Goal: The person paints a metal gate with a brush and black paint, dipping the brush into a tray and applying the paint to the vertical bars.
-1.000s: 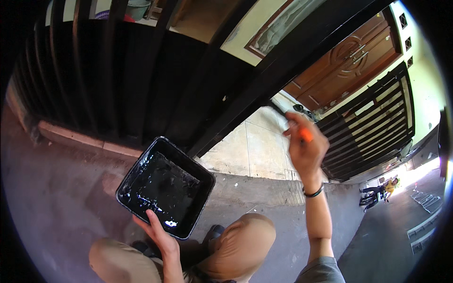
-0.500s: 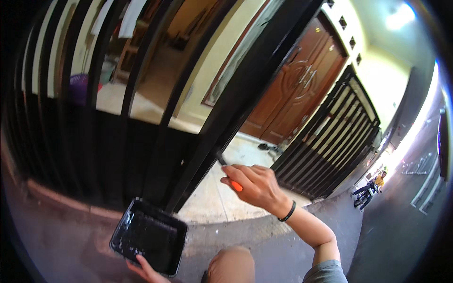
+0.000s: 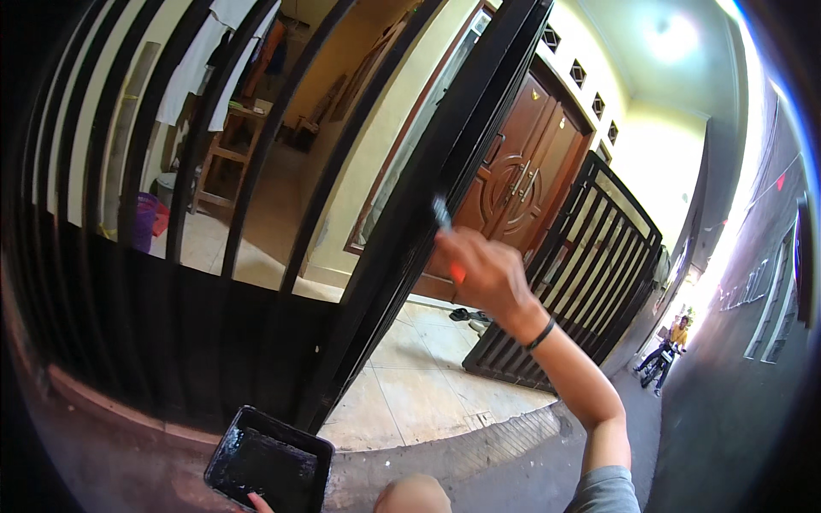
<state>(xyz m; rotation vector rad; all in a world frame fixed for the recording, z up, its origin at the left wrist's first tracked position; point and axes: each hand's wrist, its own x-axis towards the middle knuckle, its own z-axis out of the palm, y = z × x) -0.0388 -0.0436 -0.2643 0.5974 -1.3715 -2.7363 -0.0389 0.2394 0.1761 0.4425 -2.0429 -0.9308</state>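
1. Since the earlier frames, the right hand (image 3: 489, 272), fingers closed on an orange-handled brush (image 3: 457, 272), has risen along the black gate post (image 3: 402, 188).
2. A loose swing might flick drips onto the tiled floor (image 3: 419, 346).
3. The left hand (image 3: 258, 503) grips the black tray (image 3: 286, 432); tilting might spill it.
4. The brush's tip is blurred, contact unclear; the tray, near the post's foot, looks glossy, smeared.

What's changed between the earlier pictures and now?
The right hand has moved up along the black gate post with the orange-handled tool. The view has tilted upward, so the black tray sits lower in the picture and little of the left hand shows. Nothing was visibly taken up or let go: the right hand keeps the tool, and the tray stays near the post's foot.
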